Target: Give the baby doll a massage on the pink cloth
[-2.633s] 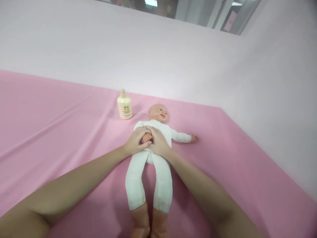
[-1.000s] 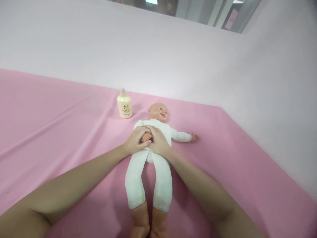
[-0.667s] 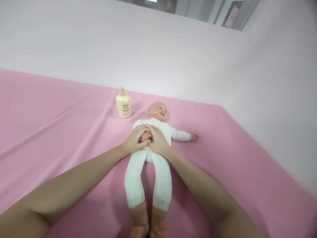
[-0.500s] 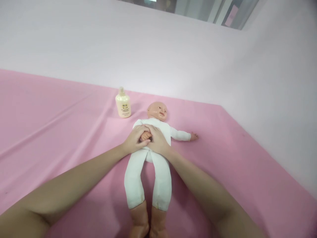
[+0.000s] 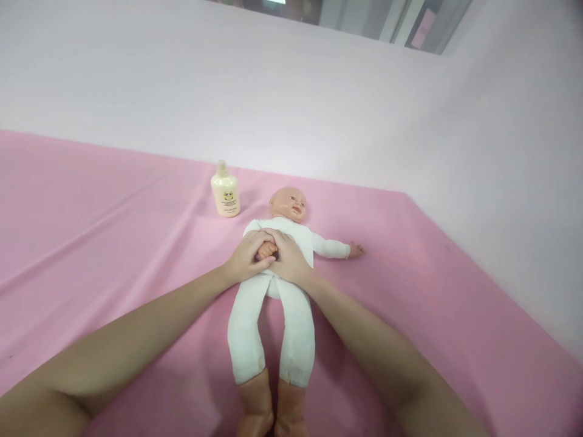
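1. A doll in white clothing lies on its back on a pink cloth, its feet nearest the person and its head farthest away, turned to the right.
2. Two bare forearms reach in from either side of the doll's legs, slanting inward until the hands meet over its belly.
3. The left hand is curved, fingers over the top and thumb stretched across below, its tip at the other hand.
4. The right hand lies slanted on the doll's front, its fingers meeting the left hand's above.
5. Together the hands ring the doll's small fist, which shows between them; whether either hand is clamped on it cannot be told, as the undersides are hidden.
6. The doll's other arm stretches out to its side, on the cloth.
7. A pale yellow bottle stands upright left of the doll's head, near but apart.
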Demonstrator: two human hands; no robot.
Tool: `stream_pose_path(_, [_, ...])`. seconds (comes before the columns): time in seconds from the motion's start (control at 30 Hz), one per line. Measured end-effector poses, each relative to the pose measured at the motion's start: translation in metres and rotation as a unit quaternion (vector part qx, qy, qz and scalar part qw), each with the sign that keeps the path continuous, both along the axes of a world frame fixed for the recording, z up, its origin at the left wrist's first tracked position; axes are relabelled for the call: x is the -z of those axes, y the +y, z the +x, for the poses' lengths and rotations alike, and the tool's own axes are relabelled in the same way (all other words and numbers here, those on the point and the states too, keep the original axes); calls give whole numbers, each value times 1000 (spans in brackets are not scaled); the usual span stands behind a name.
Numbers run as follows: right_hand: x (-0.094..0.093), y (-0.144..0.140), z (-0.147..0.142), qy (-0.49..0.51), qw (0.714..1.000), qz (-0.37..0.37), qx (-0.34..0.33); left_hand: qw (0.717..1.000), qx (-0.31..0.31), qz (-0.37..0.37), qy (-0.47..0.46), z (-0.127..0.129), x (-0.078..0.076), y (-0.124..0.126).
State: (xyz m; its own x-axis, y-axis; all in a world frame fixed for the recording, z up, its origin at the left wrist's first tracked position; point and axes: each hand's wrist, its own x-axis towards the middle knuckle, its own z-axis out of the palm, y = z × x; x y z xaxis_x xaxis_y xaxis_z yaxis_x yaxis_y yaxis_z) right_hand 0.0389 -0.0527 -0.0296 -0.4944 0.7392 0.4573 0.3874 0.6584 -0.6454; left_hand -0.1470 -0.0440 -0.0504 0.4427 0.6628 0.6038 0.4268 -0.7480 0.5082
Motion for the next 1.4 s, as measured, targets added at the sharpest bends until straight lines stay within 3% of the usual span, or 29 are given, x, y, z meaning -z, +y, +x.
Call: stream_pose_path(1.4, [-6, -5, 0, 0, 1000, -14, 13, 999, 29, 18, -19, -1, 4, 2])
